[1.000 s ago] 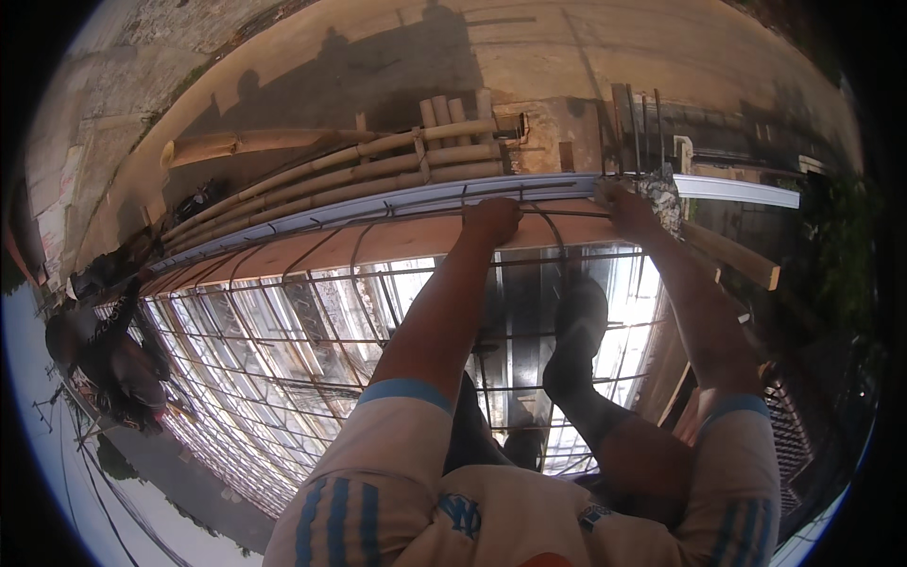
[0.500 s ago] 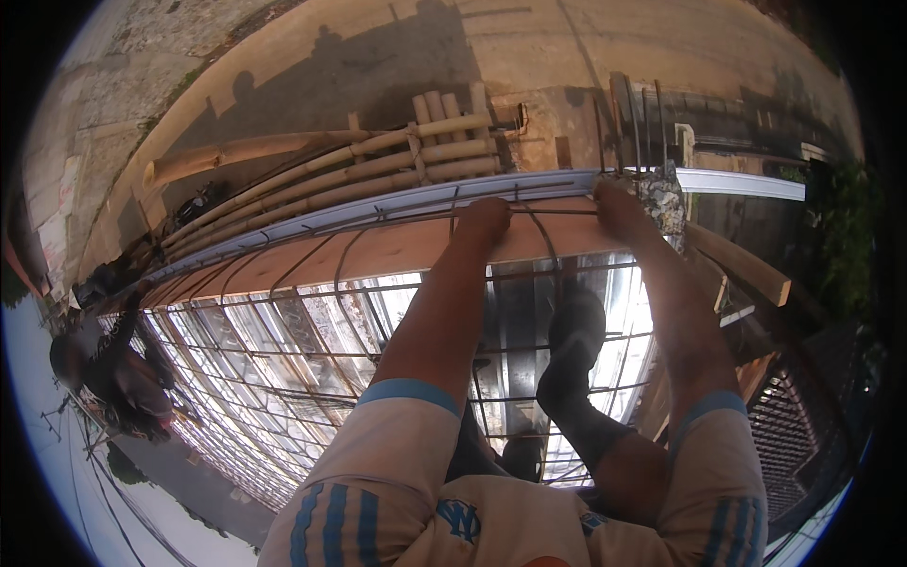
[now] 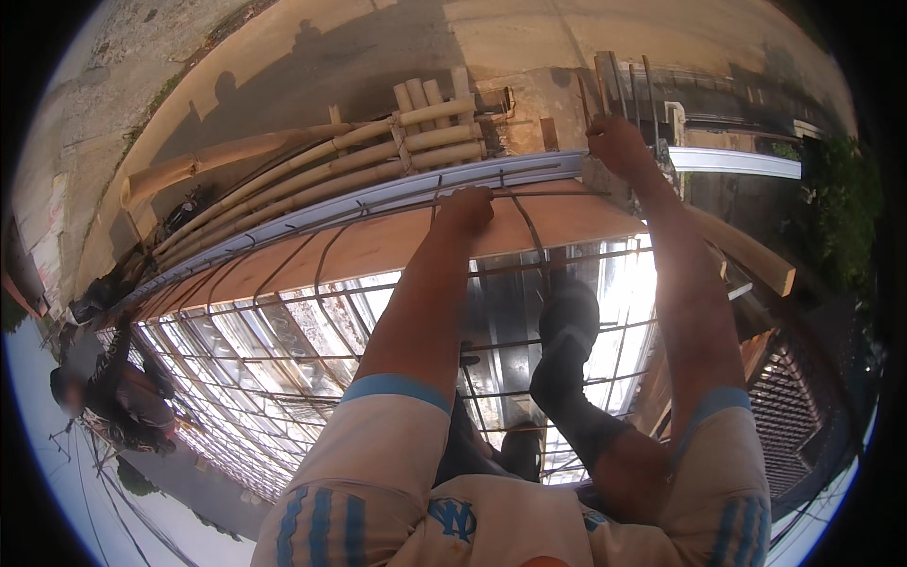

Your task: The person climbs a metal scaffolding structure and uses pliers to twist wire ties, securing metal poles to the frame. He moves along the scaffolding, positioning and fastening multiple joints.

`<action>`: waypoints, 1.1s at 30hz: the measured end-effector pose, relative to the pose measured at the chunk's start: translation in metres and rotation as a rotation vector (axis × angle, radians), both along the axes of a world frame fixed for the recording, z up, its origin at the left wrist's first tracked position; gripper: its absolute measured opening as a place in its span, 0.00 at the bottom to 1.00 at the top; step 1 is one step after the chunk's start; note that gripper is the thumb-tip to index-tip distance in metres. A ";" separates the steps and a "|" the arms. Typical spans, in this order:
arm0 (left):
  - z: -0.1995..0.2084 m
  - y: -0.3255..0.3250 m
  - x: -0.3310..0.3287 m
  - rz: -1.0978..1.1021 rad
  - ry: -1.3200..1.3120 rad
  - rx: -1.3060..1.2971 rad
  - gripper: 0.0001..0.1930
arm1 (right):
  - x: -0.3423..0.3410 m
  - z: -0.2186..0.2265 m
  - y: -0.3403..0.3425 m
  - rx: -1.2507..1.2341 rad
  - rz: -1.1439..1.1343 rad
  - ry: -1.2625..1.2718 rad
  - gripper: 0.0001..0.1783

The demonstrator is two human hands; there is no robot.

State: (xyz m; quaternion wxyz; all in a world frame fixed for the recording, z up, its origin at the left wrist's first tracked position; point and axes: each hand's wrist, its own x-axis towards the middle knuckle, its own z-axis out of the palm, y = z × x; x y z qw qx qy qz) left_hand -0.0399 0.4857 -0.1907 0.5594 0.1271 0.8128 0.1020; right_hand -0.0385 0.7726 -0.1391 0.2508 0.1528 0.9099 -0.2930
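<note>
My left hand is closed on a thin steel reinforcing bar along the upper edge of a rebar mesh. An orange-brown plywood board stands behind that bar. To the right, my right hand is curled at the foot of several upright rebars above a rough concrete post top. It looks closed round one upright, though the fingers partly hide the contact. My dark boot is among the mesh bars, over shiny corrugated metal sheets.
A pale metal channel runs along the board's outer side. Beyond it lie bundled bamboo poles and bare ground well below. Another person crouches at the far left end of the mesh. A wooden plank juts out at the right.
My right hand has left the edge by the horizontal bar and moved up to the upright rebars. My left hand stays on the bar. The whole view has shifted slightly.
</note>
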 end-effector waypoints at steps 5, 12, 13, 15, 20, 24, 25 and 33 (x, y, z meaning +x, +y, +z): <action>-0.001 0.002 0.001 -0.028 0.009 0.004 0.22 | 0.040 -0.073 -0.065 0.023 0.446 -0.216 0.16; -0.032 -0.013 -0.005 -0.034 -0.044 0.037 0.24 | 0.041 -0.071 -0.081 -0.044 0.502 -0.342 0.20; -0.049 -0.021 -0.005 -0.054 -0.044 0.030 0.24 | 0.039 -0.067 -0.082 -0.046 0.514 -0.326 0.20; -0.055 -0.020 -0.005 -0.067 -0.053 0.036 0.25 | 0.039 -0.067 -0.081 -0.049 0.512 -0.309 0.19; -0.018 0.013 -0.001 -0.045 -0.089 0.077 0.27 | 0.055 -0.101 -0.073 -0.062 0.395 -0.298 0.14; 0.005 0.021 -0.004 -0.036 -0.097 0.042 0.26 | 0.054 -0.110 -0.070 0.035 0.468 -0.274 0.12; 0.016 0.020 -0.002 -0.029 -0.045 0.072 0.26 | 0.061 -0.111 -0.072 0.028 0.344 -0.290 0.12; -0.006 0.014 0.019 0.032 0.125 -0.008 0.18 | 0.024 -0.018 -0.085 0.156 0.260 -0.185 0.18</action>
